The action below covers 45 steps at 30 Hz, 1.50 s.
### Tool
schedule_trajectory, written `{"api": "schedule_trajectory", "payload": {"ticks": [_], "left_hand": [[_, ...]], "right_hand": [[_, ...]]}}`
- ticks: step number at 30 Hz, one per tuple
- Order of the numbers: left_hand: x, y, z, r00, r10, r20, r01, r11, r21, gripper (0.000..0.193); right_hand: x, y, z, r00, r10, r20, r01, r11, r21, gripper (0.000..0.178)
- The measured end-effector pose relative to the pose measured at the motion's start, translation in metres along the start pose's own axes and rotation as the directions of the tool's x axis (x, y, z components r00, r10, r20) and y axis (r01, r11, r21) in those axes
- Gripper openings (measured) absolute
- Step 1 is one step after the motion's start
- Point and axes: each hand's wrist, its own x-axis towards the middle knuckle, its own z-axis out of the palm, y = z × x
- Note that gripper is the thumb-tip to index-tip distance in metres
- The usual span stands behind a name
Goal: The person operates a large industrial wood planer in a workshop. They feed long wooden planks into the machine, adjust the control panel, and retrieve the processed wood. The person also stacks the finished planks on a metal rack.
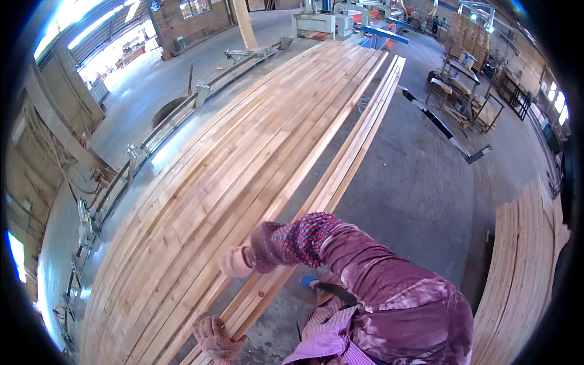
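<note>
A broad layer of long, pale wooden boards stretches away from me. Along its right side runs a narrow bundle of long wooden strips, with a gap between the two toward the far end. My left hand, in a pale work glove, grips the near part of the strips, fingers over the top. My right hand, also gloved, is above the boards' right edge, close to the bundle. It is smeared by motion, so its fingers do not show clearly. A patterned sleeve cuff covers that wrist.
More stacked boards lie at the right. A metal rail frame runs along the left. Machinery stands beyond the boards' far end. A black-and-white bar lies on the floor to the right, near a cluttered workbench.
</note>
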Motion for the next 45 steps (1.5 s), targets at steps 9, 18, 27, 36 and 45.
{"api": "schedule_trajectory", "payload": {"ticks": [9,18,27,36,45], "left_hand": [[0.018,0.003,-0.008,0.997,0.006,0.075,-0.002,0.999,-0.054,0.109],[-0.006,-0.002,0.001,0.999,0.008,-0.041,-0.01,0.998,-0.062,0.105],[0.006,-0.006,0.01,0.998,0.059,-0.005,-0.059,0.996,-0.063,0.105],[0.004,-0.007,0.011,0.998,0.052,-0.019,-0.053,0.998,-0.046,0.112],[0.004,0.001,0.004,1.0,0.001,0.015,0.0,0.999,-0.046,0.112]], "right_hand": [[-0.009,0.033,-0.075,0.79,-0.28,0.545,-0.236,0.681,0.693,0.058],[-0.017,0.003,-0.085,0.755,-0.34,0.561,-0.274,0.614,0.741,0.068],[-0.037,0.015,-0.097,0.844,-0.267,0.465,-0.188,0.665,0.722,0.066],[-0.04,0.002,-0.087,0.862,-0.129,0.491,-0.249,0.735,0.631,0.065],[-0.038,0.01,-0.103,0.836,-0.191,0.514,-0.224,0.737,0.638,0.064]]}}
